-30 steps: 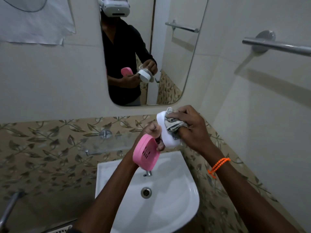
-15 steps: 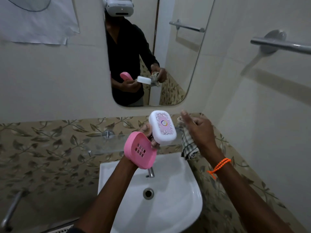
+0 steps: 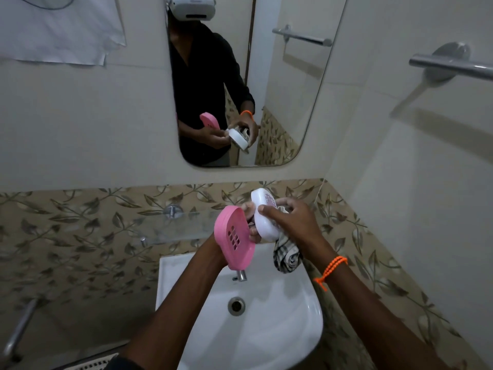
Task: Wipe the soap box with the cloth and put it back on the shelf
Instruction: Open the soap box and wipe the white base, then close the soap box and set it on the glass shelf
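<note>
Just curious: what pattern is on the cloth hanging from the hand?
The cloth has a grey-and-white check pattern, seen in the head view.

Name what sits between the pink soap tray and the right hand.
In the head view, the white soap box lid sits between the pink tray and the right hand, gripped by left hand fingers.

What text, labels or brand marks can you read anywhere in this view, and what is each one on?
None can be read.
White soap box lid: a pinkish printed design on its top, too blurred and too covered by the right hand to read.
White sheet on the wall, upper left: no writing visible.
Headset in the mirror: no legible marking.
Pink soap tray in the left hand: only drain holes, no text.
</note>
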